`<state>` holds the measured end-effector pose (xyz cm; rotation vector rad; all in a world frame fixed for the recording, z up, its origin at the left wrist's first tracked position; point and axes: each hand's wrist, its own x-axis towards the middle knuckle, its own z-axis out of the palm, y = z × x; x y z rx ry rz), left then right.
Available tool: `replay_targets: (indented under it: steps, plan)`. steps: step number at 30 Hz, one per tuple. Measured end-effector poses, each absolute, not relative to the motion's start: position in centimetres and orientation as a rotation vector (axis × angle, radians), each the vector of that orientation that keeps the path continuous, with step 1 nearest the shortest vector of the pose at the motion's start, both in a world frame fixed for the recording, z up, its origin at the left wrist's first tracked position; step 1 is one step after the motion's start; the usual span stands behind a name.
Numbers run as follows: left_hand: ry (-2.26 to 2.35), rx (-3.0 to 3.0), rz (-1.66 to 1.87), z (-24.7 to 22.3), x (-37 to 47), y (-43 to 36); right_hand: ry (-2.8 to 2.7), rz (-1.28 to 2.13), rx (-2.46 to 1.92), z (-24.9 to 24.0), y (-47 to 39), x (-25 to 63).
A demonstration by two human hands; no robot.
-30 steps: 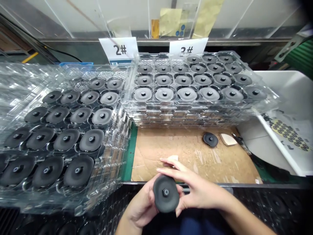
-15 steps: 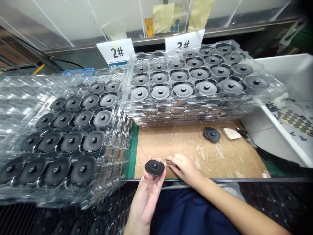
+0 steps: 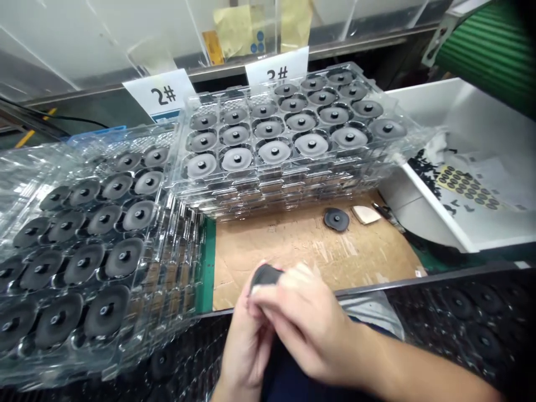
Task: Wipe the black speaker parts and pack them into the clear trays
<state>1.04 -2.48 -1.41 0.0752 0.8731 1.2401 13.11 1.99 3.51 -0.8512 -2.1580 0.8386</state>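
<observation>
An oval black part [image 3: 265, 276] is held in my left hand [image 3: 243, 338], low over the front edge of the cardboard sheet [image 3: 247, 245]. My right hand [image 3: 310, 321] lies across it with fingers curled against its near side, covering much of the part and its centre. Motion blurs those fingers, and anything pinched in them is hidden. Another oval black part [image 3: 336, 219], with a small knob in its middle, rests on the cardboard. Beside that lies a cream-coloured wedge-shaped pad [image 3: 365, 214].
Stacked clear trays [image 3: 268, 174] of similar black parts stand behind the cardboard, with more trays [image 3: 167, 245] at left. At right is a white bin [image 3: 439, 206] with a yellow sticker sheet [image 3: 469, 187] and black scraps. A dark-handled tool [image 3: 387, 215] lies near it. A green ribbed hose [image 3: 489, 56] hangs above.
My right hand has moved left onto the part in my left hand, which has tilted and is now partly covered. The view has swung to the right.
</observation>
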Motion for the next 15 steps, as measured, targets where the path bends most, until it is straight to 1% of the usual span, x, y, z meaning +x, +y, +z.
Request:
replay_targets:
  steps: [3, 7, 12, 15]
  plan:
    - [0.930, 0.142, 1.230, -0.5, 1.5, -2.2, -2.202, 0.864, -0.826, 4.2, 2.1, 13.6]
    - [0.929, 0.214, 1.180, 0.7, 1.9, -2.0, -2.102, 0.670, -0.892, 4.3, 2.4, 14.2]
    - [0.950, 0.170, 1.155, 0.7, 1.9, -1.9, -2.080, 0.788, -0.811, 3.9, 2.0, 14.5]
    - [0.952, 0.227, 1.099, 0.8, 2.6, -1.7, -2.025, 0.675, -0.882, 4.2, 2.8, 14.4]
